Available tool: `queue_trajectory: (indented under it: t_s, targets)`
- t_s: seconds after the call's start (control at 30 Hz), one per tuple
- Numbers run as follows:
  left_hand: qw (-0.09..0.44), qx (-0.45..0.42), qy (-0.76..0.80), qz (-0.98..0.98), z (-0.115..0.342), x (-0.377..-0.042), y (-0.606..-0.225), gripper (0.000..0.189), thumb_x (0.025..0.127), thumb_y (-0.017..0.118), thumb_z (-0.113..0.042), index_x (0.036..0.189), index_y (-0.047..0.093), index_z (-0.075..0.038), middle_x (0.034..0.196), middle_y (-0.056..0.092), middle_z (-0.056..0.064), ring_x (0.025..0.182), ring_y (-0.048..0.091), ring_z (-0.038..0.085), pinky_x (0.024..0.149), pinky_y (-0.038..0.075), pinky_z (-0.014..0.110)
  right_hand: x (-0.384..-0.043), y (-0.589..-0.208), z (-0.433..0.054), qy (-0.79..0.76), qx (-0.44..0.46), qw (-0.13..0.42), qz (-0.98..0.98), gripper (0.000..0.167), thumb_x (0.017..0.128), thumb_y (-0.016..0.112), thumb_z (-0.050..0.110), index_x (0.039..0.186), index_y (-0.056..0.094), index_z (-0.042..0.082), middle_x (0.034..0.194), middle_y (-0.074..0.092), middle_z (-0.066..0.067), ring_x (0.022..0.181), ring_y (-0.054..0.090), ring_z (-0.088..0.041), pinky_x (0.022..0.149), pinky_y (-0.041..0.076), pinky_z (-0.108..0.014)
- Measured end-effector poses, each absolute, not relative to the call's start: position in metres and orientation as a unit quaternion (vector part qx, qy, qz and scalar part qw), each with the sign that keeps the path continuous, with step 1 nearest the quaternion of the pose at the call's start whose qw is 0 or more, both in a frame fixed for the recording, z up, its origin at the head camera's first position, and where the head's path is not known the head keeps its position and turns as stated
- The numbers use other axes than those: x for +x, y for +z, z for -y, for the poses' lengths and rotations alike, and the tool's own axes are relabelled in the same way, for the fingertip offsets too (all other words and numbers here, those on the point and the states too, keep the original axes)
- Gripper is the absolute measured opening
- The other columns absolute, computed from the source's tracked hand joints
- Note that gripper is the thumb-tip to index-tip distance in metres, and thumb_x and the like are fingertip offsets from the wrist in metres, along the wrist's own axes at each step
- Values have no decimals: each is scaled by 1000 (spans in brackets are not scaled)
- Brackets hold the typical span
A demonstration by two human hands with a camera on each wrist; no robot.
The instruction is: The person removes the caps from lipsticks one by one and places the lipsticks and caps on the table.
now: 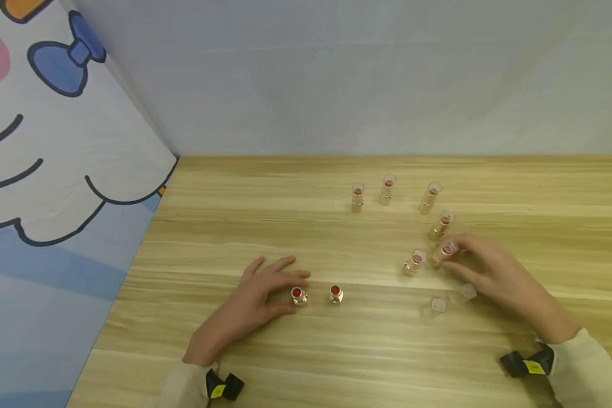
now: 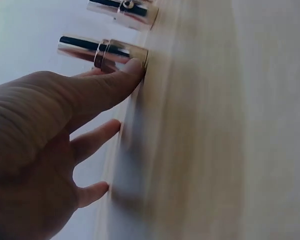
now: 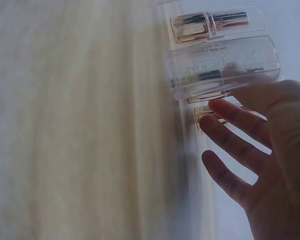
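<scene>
My left hand (image 1: 252, 294) pinches an uncapped lipstick (image 1: 298, 296) near its base between thumb and index finger, the other fingers spread. To its right stands a second uncapped lipstick (image 1: 335, 293), its red tip facing up. On the right, my right hand (image 1: 507, 280) holds a lipstick under a clear cap (image 1: 442, 253) between thumb and index finger. Close by are two more capped lipsticks, one behind (image 1: 442, 225) and one to the left (image 1: 414, 262). In the right wrist view a loose clear cap (image 3: 225, 65) partly covers the thumb and the held lipstick.
Three capped lipsticks stand farther back: a left one (image 1: 357, 198), a middle one (image 1: 387, 190) and a right one (image 1: 430, 198). Another loose clear cap (image 1: 438, 305) stands left of the right wrist. The wooden table (image 1: 224, 215) meets a pale wall at the back and a printed cloth (image 1: 81, 158) on the left.
</scene>
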State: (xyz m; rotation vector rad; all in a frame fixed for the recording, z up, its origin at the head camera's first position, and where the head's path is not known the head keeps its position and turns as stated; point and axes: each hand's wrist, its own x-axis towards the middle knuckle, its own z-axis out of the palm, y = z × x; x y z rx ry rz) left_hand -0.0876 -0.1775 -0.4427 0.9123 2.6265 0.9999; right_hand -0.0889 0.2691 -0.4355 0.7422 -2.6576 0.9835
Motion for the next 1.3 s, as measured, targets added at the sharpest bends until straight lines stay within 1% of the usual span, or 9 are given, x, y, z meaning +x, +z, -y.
queue_trajectory:
  t_s: [0.27,0.5,0.67,0.77,0.93,1.03,1.17,1.2,1.3]
  targets:
    - [73,305,315,-896,184,-98,-426,46,83,87,-14,127,73,-20,134,73,-2,136,62,25,122,23,71,-88,-435,-270,327,236,82,911,41,80,86,0,115,72,16,110,77,1,104,59,13,98,40,-3]
    - [-27,269,307,-913,192,-105,-392,43,84,86,-8,124,75,-18,124,77,1,121,68,27,121,25,71,-82,-429,-273,314,211,94,921,39,84,84,2,116,72,20,111,77,3,104,55,14,93,44,-11]
    - [-83,286,314,-901,187,-105,-376,40,86,84,-8,123,75,-17,122,77,1,119,68,27,121,25,71,-80,-421,-272,302,228,128,917,46,79,86,-2,117,72,18,113,77,0,110,53,16,99,39,-4]
    - [-111,308,324,-887,178,-105,-368,38,86,85,-9,121,76,-16,119,78,1,118,68,26,120,26,70,-79,-415,-268,291,243,154,912,49,75,87,-4,118,73,15,113,77,-2,109,58,8,102,35,-2]
    - [-141,347,325,-868,156,-102,-359,35,87,85,-13,120,76,-17,116,79,-1,116,69,24,119,30,64,-75,-405,-258,275,264,196,903,42,77,84,-2,116,73,9,107,77,-2,101,64,-11,102,37,-6]
    - [-152,367,323,-859,143,-101,-357,34,88,84,-16,121,75,-17,117,78,-2,116,68,22,119,31,61,-72,-401,-251,269,283,221,894,25,93,77,18,115,74,7,104,76,-3,95,65,-17,97,42,-13]
    - [-160,386,316,-852,128,-100,-356,34,89,83,-20,122,74,-17,118,78,-3,114,68,20,119,32,60,-70,-399,-239,253,311,263,878,45,107,55,46,113,75,6,104,78,-5,90,68,-23,88,46,-27]
    - [-163,390,313,-850,125,-100,-357,35,89,83,-21,123,74,-17,117,78,-3,114,68,20,119,33,60,-70,-399,-236,249,318,270,874,51,108,50,50,111,75,6,104,78,-5,89,69,-23,86,47,-31]
    - [-170,402,304,-847,114,-100,-359,38,89,83,-25,124,74,-17,117,78,-4,113,69,19,118,35,62,-67,-399,-228,244,331,279,868,47,109,51,48,109,76,8,102,78,-3,89,71,-23,86,47,-33]
